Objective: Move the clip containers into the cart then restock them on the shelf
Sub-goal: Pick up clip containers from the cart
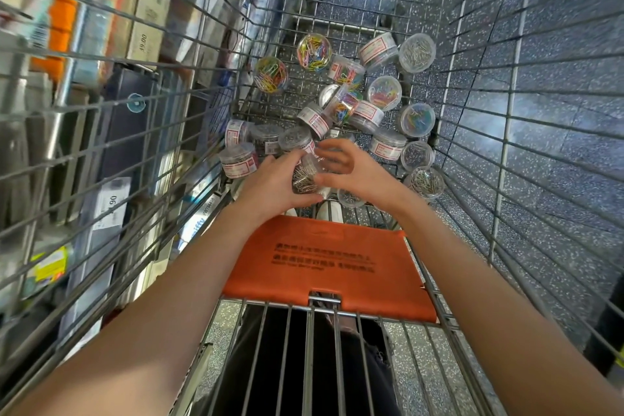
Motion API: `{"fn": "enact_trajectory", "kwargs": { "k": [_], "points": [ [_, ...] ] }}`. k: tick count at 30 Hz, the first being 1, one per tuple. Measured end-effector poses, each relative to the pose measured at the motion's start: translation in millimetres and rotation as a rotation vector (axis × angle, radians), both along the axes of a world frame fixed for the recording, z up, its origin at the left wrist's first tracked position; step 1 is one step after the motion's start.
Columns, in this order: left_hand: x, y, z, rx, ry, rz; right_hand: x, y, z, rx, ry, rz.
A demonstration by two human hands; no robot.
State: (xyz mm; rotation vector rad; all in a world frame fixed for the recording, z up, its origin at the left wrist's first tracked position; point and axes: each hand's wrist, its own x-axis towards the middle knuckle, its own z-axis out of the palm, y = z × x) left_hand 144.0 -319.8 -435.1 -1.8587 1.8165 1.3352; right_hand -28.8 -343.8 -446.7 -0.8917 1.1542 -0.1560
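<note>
Several clear round clip containers lie scattered on the floor of a wire shopping cart; some hold coloured clips, others silver clips. Both my hands reach down into the cart. My left hand grips a container of silver clips from the left. My right hand curls around the same container from the right, thumb under it. More silver-clip containers lie just left of my hands and others to the right.
An orange plastic child-seat flap lies across the cart's near end. Store shelves with boxed goods and price tags run along the left side of the cart. Speckled grey floor shows through the wire on the right.
</note>
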Motion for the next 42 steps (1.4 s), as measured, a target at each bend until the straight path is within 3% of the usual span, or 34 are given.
{"fn": "enact_trajectory", "kwargs": {
  "k": [8, 16, 21, 30, 42],
  "points": [
    [5.8, -5.2, 0.8, 0.004, -0.034, 0.082, -21.7, -4.6, -15.8, -0.293, 0.366, -0.007],
    [10.9, -6.6, -5.0, 0.009, -0.003, 0.118, -22.9, -10.4, -39.3, -0.358, 0.501, 0.093],
    [14.6, -6.7, -9.9, 0.001, 0.006, 0.154, -16.5, -12.0, -60.0, -0.444, 0.615, 0.287],
    [16.1, -6.2, -11.1, -0.013, 0.016, 0.143, -15.6, -11.2, -68.3, -0.548, 0.679, 0.385],
    [18.3, -4.1, 12.0, 0.063, 0.026, 0.173, -14.9, -6.5, -24.5, -0.445, 0.665, 0.327]
  ]
}}
